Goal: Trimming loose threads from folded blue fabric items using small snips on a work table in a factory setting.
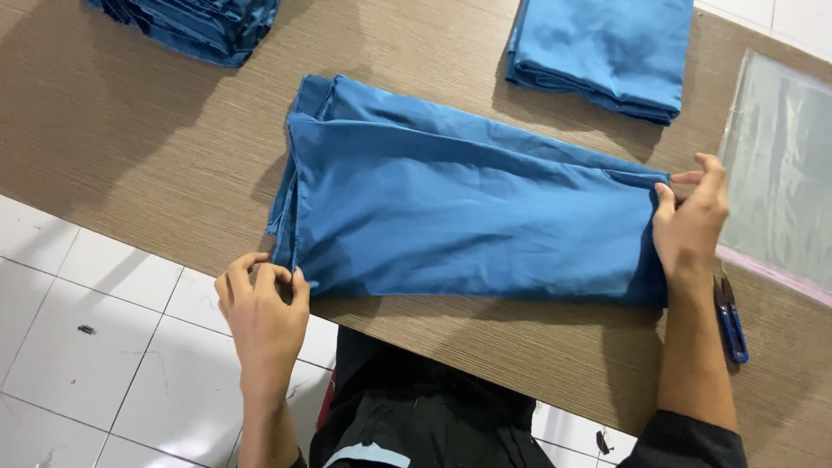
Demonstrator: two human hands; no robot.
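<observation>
A blue cloth, folded into a long band, lies flat across the brown wood-grain table. My left hand pinches the cloth's near left corner at the table's front edge. At the cloth's right end, my right hand grips the fold between thumb and fingers. Both forearms reach in from below.
A folded blue cloth stack sits at the back right, another pile of blue cloth at the back left. Clear plastic bags lie at the right edge. Small blue snips rest by my right wrist. White tiled floor shows below.
</observation>
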